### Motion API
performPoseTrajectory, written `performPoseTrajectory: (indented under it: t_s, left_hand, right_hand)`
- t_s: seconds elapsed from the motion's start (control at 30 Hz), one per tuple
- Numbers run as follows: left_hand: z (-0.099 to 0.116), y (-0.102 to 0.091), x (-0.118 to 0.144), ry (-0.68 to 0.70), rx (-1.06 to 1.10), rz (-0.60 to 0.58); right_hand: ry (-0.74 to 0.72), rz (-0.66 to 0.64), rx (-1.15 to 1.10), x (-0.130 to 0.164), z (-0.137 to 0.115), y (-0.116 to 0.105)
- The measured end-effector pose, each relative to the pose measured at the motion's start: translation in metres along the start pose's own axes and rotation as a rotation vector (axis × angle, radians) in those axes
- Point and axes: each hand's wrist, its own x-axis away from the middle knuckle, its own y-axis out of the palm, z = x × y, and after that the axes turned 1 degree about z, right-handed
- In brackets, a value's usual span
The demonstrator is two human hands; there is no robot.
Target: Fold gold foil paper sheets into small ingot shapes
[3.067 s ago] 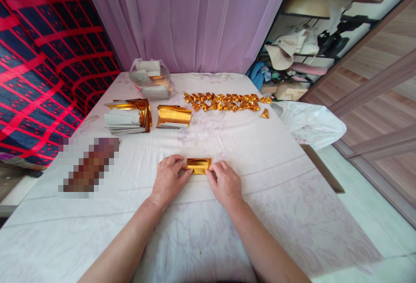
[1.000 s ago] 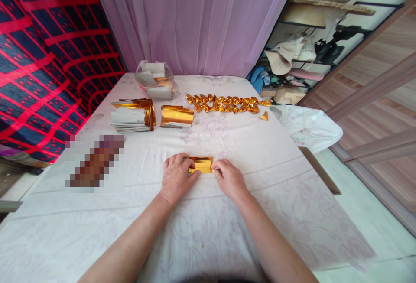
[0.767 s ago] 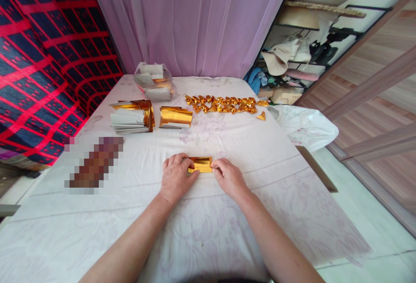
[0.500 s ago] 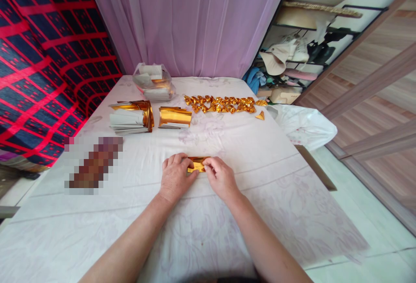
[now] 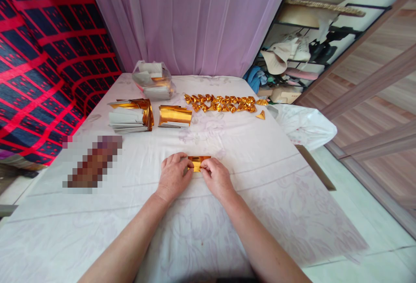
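On the tabletop [image 5: 227, 144], right hand [image 5: 216, 179] has moved in over the gold foil strip [image 5: 199, 161], nearer left hand [image 5: 173, 175]. Both hands' fingers pinch it. Strip shiny, creased, partly folded.

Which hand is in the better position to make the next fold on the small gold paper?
Probably the right hand: its fingers lie on the gold paper, while the left hand pins the left end.

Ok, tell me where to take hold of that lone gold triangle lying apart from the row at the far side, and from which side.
Pinch the lone gold triangle across its two slanted edges near the raised tip, coming from above. It probably lifts cleanly: it sits free on the white cloth, clear of the row of folded gold pieces.
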Motion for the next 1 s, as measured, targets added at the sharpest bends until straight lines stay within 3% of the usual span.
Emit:
performPoseTrajectory:
  t_s: [1.0]
  left_hand:
    - [-0.019,-0.002,-0.002,0.059,0.077,-0.025]
  right_hand:
    - [0.072,0.027,0.187,-0.003,-0.022,0.005]
